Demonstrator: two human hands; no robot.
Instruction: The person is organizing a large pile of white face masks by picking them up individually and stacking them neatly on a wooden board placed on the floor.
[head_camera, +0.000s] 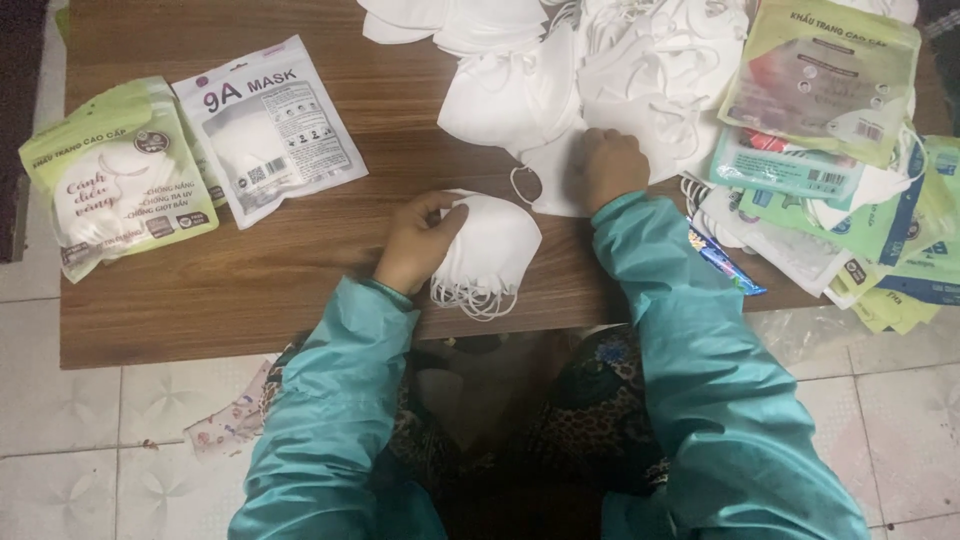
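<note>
1. I see my left hand (418, 243) resting on a small stack of folded white masks (487, 253) near the front edge of the brown wooden worktop (250, 290); its fingers are curled over the stack's left edge and clamped on it, and the ear loops hang loose toward me.
2. My right hand (614, 166) lies palm down on the big heap of loose white masks (560, 70) at the back centre of the worktop. Its fingers are bent and pressed together on a mask at the heap's near edge; I cannot tell whether they pinch it or only press on it.
3. At the left end of the worktop lie two flat packets side by side and slightly overlapping: a pale green packet (115, 175) with a white mask showing through its window, and just right of it a white packet (268, 125) with dark lettering and a small pink strip at its top corner.
4. On the right lies a loose pile of packets (850, 190), mostly green, some white with blue edges, fanned out over the worktop's right end. A larger green packet with a red patch (820, 75) sits on top at the back.
5. Both my sleeves are teal, and pale floor tiles (80, 440) show below the worktop.
</note>
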